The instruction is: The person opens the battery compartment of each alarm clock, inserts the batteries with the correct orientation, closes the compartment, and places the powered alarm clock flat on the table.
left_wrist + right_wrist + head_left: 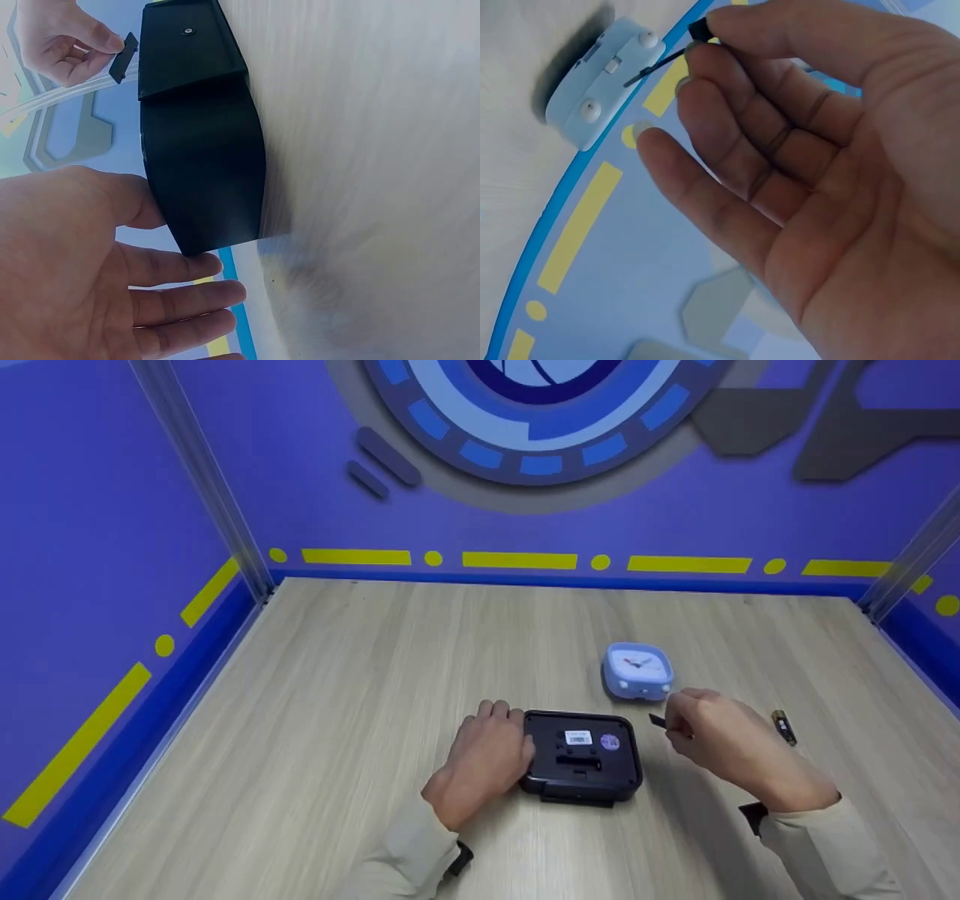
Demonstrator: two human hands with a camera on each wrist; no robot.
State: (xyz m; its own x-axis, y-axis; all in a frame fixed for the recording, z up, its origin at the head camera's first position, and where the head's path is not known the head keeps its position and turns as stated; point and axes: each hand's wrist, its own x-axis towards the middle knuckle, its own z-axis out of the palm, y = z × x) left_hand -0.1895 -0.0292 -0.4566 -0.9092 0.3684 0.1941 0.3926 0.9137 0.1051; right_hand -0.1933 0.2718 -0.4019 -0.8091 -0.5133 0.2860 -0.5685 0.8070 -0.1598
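A black boxy case, like a clock lying face down, has its back facing up with a white label, a round sticker and an uncovered battery slot. My left hand rests against its left side; in the left wrist view, the thumb touches the case near the edge and the index fingertip lies at its end, the other fingers extended. Between thumb and fingertips, my right hand pinches a small black battery cover, held off the case's right side. In the right wrist view the cover appears nearly edge-on.
A light blue alarm clock lies face up behind the case, near my right hand. To the right of that hand is a black and gold battery on the wooden table. Blue-purple panels wall the table's back and sides.
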